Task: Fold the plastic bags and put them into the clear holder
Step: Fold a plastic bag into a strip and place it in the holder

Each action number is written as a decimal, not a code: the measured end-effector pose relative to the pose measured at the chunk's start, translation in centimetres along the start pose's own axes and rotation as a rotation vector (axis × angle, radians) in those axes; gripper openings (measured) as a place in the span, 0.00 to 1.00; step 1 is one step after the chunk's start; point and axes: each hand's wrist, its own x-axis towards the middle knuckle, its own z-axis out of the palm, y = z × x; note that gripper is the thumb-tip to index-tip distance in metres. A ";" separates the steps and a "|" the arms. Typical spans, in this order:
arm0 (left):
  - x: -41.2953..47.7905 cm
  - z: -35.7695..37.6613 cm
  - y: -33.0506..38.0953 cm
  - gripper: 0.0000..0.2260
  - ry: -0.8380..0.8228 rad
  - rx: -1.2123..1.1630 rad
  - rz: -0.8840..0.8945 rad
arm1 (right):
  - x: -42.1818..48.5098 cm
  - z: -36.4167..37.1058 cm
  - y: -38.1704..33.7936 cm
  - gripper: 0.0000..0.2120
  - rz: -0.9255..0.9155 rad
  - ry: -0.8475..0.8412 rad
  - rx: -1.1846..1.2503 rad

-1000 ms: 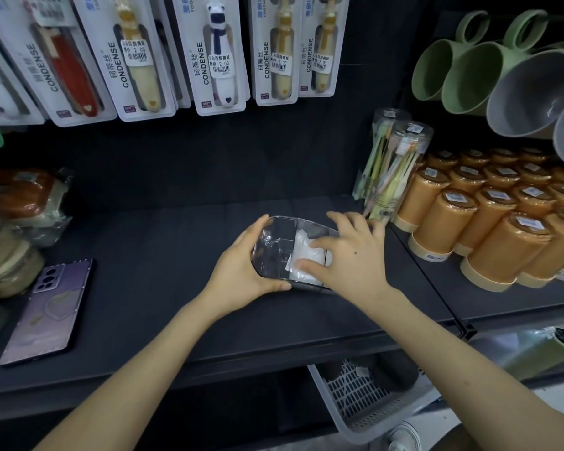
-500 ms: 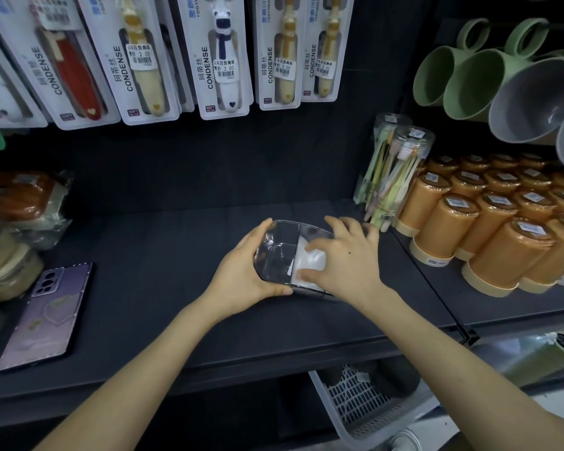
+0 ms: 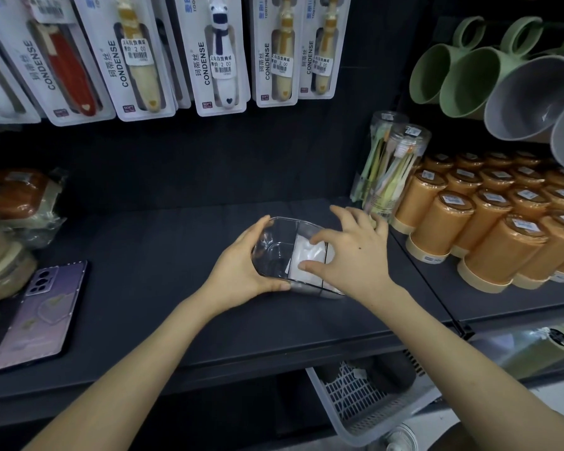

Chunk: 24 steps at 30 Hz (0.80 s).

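L hand [image 3: 241,271] grips clear plastic divided holder [image 3: 274,249] on dark shelf [image 3: 144,271] — R hand [image 3: 352,255] splayed, thumb + index pressing white folded plastic bag [image 3: 306,252] into its right section. Best pressed flat, corners tucked.

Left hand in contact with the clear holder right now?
Touching. The head view shows the left hand gripping the clear holder: thumb along its near edge, fingers curled over its far rim, no gap visible.
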 end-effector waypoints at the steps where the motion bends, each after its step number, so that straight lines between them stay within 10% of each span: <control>1: 0.0 0.0 0.0 0.51 -0.001 -0.001 -0.002 | 0.0 0.2 -0.1 0.21 -0.013 -0.005 -0.013; 24: 0.4 -0.2 -0.1 0.52 -0.021 -0.023 -0.008 | 1.0 -0.4 -1.1 0.20 0.114 -0.421 -0.118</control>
